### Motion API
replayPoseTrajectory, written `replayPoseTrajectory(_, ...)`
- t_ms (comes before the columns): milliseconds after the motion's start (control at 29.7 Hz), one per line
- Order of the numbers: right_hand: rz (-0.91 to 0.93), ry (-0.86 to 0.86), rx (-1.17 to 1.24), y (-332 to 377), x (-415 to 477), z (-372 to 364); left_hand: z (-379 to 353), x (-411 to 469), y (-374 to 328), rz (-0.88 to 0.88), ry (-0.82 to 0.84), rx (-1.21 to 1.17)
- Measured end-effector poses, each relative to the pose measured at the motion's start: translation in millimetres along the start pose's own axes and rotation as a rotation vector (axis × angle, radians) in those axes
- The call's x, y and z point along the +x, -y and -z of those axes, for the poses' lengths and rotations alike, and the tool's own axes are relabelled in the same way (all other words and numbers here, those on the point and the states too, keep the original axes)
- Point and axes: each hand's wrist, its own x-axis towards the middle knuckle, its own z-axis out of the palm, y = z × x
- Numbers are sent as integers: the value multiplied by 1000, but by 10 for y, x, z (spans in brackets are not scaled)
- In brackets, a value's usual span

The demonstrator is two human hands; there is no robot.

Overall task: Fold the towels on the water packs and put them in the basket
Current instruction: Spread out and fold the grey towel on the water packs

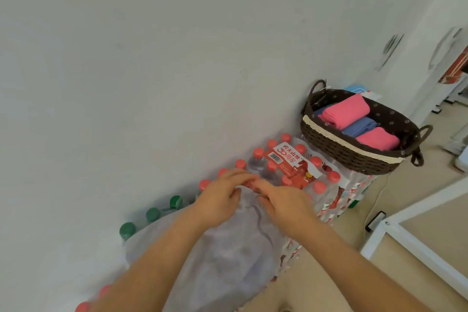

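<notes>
A pale grey towel [228, 253] lies spread over the shrink-wrapped water packs [291, 167] with red caps. My left hand [220, 197] and my right hand [283, 202] both pinch the towel's far edge, close together. A dark brown woven basket [339, 149] stands on the far packs to the right. It holds two folded pink towels [344, 109] and a folded blue towel [359, 126] between them. My forearms hide part of the grey towel.
Green-capped bottles [152, 214] stand left of the towel against the white wall [177, 58]. A white-framed panel [417, 233] lies at the right over beige floor. A black plug with a white cable [376, 220] sits on the floor beside the packs.
</notes>
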Motion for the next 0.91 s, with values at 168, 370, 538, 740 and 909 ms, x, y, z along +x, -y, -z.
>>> replayPoseTrajectory(168,121,101,53,-333,71,9,-103,528,-103,232,399,2)
replayPoseTrajectory(370,118,246,248,-614,339,117,118,761,-76,412,635,287)
replayPoseTrajectory(538,-8,595,446,-853,494,85,308,820,61,493,355,879)
replayPoseTrajectory(740,-171,684,590,-1287,367,93,90,966,200,587,-99,869)
replayPoseTrajectory(909,-489,344,779,-1700,82,95,-280,1478,204,538,-256,646)
